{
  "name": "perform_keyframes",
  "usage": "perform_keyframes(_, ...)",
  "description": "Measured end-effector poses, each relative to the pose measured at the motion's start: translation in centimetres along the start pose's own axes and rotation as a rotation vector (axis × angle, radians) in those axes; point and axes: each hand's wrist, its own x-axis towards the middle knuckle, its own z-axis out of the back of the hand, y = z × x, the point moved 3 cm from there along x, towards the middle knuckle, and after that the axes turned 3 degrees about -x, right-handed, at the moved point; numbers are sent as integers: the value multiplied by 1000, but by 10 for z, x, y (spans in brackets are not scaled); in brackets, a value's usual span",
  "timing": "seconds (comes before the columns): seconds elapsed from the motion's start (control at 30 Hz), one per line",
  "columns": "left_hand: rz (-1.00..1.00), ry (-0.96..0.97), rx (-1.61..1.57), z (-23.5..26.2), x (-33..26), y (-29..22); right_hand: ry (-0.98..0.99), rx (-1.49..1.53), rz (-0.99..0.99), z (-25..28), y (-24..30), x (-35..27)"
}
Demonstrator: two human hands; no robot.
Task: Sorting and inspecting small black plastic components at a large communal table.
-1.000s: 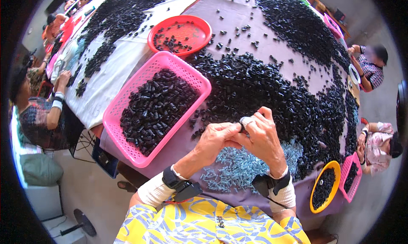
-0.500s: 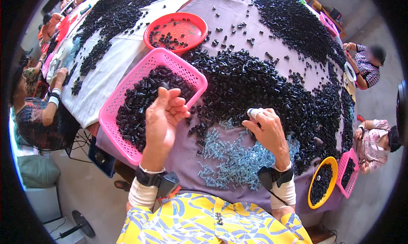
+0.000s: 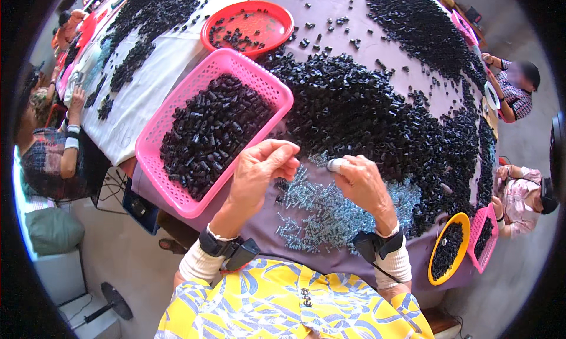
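1. Left hand: thumb and fingers bent narrowly together; I cannot tell whether anything is pinched. A tiny part could slip from such a grip unnoticed.
2. Right hand: fingers curled, the white-wrapped fingertip reaching toward ten o'clock; I cannot tell what it holds. The wrapping may dull touch and cause a fumble.
3. Pale-blue bits: loose below and between the hands. A dragging wrist strap could scatter them.
4. Black pieces: heaped at twelve o'clock from the right hand, bordering the blue bits; a careless sweep could mix them.
5. Pink basket: ten o'clock from the left hand, loaded with black pieces; a forearm knock might spill some.
6. Yellow bowl: four o'clock from the right hand, near the surface's edge; an elbow could tip it.
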Motion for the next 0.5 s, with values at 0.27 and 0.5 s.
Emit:
perform_keyframes(0.27,-32,-18,64,11,-3,-4,82,29,223,-46,57,18)
perform_keyframes(0.5,-89,-13,100,13,-6,-6,123,-7,168,-53,53,17)
